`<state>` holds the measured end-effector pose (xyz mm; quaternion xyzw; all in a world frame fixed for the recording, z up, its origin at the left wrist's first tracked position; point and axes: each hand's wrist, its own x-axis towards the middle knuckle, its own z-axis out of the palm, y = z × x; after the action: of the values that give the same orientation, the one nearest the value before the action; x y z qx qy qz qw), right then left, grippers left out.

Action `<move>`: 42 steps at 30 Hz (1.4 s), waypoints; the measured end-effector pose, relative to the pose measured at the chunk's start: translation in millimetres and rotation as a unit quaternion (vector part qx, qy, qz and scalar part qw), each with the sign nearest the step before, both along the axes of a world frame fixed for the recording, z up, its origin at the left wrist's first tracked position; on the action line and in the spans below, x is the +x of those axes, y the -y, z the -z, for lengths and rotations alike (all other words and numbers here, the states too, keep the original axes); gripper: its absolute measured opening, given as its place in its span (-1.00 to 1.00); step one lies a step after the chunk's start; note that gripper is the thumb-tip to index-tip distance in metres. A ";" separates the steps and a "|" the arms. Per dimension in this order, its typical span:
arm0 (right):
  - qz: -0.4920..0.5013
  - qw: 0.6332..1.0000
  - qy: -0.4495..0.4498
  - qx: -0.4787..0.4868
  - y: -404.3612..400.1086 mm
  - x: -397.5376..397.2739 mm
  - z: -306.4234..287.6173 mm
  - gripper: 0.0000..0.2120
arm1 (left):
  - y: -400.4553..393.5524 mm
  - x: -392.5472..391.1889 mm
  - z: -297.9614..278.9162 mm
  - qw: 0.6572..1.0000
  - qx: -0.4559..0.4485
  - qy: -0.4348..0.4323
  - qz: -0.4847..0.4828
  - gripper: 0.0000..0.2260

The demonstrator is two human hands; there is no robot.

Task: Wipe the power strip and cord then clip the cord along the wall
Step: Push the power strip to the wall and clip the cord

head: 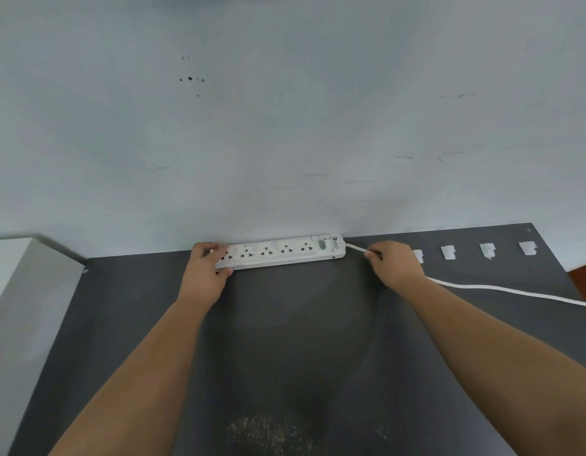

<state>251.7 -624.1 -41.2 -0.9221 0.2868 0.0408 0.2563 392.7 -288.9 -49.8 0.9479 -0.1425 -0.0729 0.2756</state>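
Note:
A white power strip (pixel 281 252) with several sockets lies on the dark table against the pale wall. My left hand (pixel 204 268) grips its left end. My right hand (pixel 395 263) pinches the white cord (pixel 502 289) just right of the strip's switch end. The cord runs on from under my right hand across the table to the right edge. Several white cord clips, among them one at the far right (pixel 527 248), sit in a row along the table's back edge to the right of my right hand.
The dark table (pixel 285 340) fills the lower view, with a scuffed patch (pixel 268 432) near its front. A white box-like surface (pixel 18 291) stands at the left. The table's right edge (pixel 561 268) drops to a reddish floor.

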 end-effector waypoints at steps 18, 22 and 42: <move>0.021 0.999 0.010 0.043 -4.0 4.6 11.2 -0.79 | 159.9 -90.5 3.2 0.972 0.107 0.013 0.210 -0.49; 0.010 0.998 -0.037 0.043 14.0 2.8 -0.2 -0.78 | 159.5 -97.1 12.8 0.961 0.185 0.003 0.208 -0.42; 0.018 0.993 0.042 -0.108 108.9 -102.6 11.4 -0.90 | 289.9 -117.7 -26.7 0.971 -0.007 0.042 0.234 -0.75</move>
<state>149.1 -733.1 -52.7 -0.9399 0.2953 -0.0340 0.1680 275.0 -578.8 -23.0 0.8886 -0.3722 -0.0941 0.2511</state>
